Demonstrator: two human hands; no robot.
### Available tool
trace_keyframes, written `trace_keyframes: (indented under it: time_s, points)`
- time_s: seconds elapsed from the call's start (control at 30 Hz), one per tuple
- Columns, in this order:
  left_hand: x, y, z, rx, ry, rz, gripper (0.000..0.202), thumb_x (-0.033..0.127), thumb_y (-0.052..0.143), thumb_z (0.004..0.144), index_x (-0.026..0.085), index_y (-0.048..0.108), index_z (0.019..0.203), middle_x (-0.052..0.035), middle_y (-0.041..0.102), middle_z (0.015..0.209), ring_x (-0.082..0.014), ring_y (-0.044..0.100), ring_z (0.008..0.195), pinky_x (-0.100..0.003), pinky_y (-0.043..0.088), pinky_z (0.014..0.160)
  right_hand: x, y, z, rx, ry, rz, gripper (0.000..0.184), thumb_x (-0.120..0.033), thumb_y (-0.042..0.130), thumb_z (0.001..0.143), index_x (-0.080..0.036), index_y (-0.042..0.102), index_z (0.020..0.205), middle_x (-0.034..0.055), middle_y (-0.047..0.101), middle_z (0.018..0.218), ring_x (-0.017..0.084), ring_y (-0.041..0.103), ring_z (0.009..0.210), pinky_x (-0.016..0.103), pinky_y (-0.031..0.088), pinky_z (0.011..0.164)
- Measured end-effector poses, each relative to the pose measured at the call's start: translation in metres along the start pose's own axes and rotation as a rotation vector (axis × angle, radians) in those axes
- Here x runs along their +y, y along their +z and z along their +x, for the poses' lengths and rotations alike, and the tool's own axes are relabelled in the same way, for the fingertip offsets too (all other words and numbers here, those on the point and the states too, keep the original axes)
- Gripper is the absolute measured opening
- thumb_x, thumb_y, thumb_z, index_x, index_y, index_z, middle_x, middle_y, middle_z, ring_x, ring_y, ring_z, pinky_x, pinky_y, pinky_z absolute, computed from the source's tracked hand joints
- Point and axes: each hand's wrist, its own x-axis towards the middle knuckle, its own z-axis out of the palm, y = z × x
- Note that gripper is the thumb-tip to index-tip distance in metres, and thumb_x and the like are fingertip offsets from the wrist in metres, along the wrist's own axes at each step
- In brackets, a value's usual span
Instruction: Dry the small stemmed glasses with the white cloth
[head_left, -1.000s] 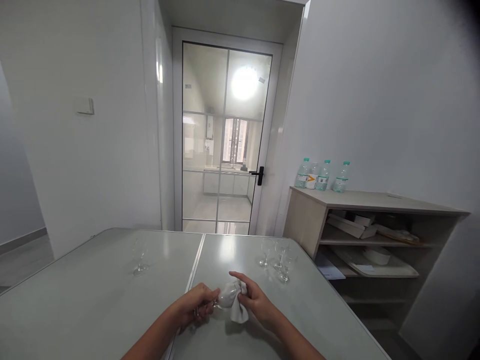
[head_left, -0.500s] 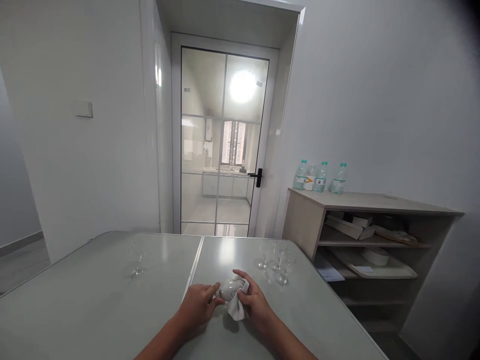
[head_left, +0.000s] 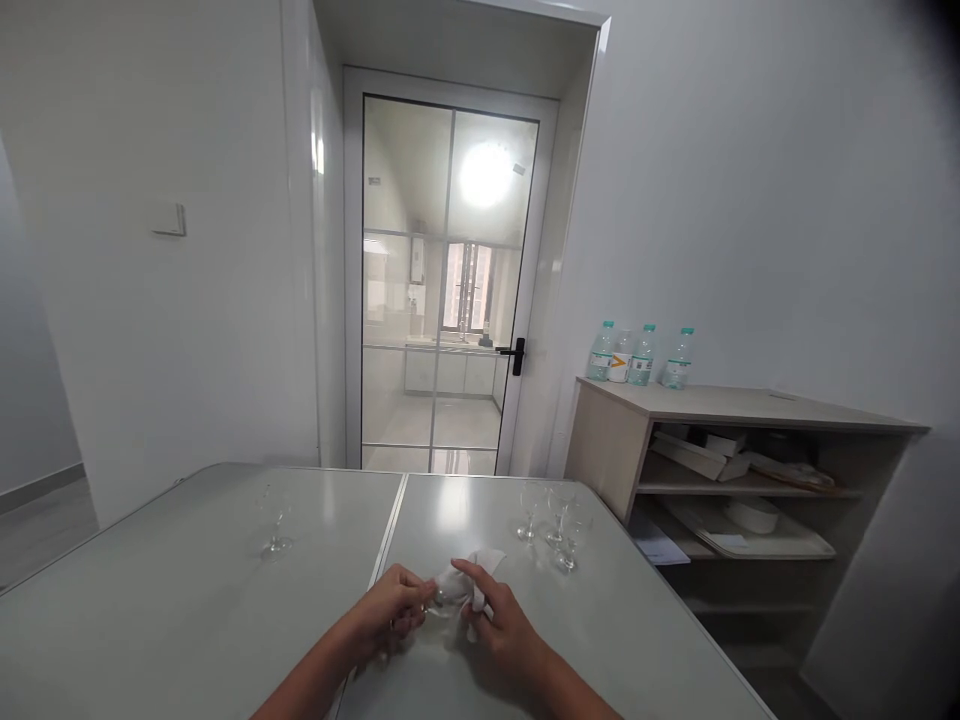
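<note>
My left hand [head_left: 394, 607] is closed round the stem end of a clear wine glass [head_left: 442, 595] held on its side just above the grey table [head_left: 187, 610]. My right hand [head_left: 501, 620] presses a white cloth [head_left: 474, 572] against the bowl of that glass, fingers curled over it. Most of the glass is hidden by the cloth and my fingers. Three more wine glasses [head_left: 555, 525] stand upright to the right of my hands. A single wine glass [head_left: 276, 520] stands upright at the left.
A seam [head_left: 386, 545] runs down the table's middle. A wooden shelf unit [head_left: 720, 470] stands to the right, with water bottles [head_left: 641, 355] on top and boards on its shelves. A glass door [head_left: 442, 285] with a black handle lies ahead.
My hands have turned the glass and shifted the cloth over its bowl; the cloth now bunches toward the far side instead of hanging below. The standing glasses have not moved.
</note>
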Motion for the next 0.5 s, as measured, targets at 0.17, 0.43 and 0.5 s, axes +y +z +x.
trace_keyframes:
  time_s: [0.17,0.43,0.5]
  points:
    - [0.014,-0.001,-0.014,0.207,0.287,0.518,0.037,0.047,0.059,0.089,0.016,0.066,0.071,-0.0020,0.057,0.059,-0.0154,0.049,0.059,-0.027,0.029,0.061,0.005,0.011,0.006,0.088,0.213,0.332,0.057,-0.040,0.080,0.076,-0.024,0.067,0.130,0.0065,0.068,0.099,0.022,0.060,0.084,0.036,0.047,0.081]
    - [0.015,0.008,-0.012,0.208,0.195,0.456,0.032,0.045,0.068,0.081,0.015,0.070,0.073,0.0006,0.053,0.056,-0.0140,0.044,0.058,-0.026,0.027,0.060,0.002,0.000,0.007,-0.002,0.202,0.341,0.056,-0.035,0.079,0.078,-0.023,0.065,0.131,0.0026,0.064,0.089,0.016,0.054,0.074,0.030,0.042,0.071]
    - [0.011,0.006,-0.006,0.141,0.102,0.220,0.044,0.056,0.069,0.078,0.013,0.070,0.070,0.0034,0.045,0.051,-0.0120,0.038,0.055,-0.026,0.025,0.057,0.001,-0.001,0.006,-0.008,0.118,0.116,0.047,-0.029,0.071,0.084,-0.024,0.066,0.130,0.0020,0.064,0.088,0.017,0.054,0.073,0.031,0.044,0.073]
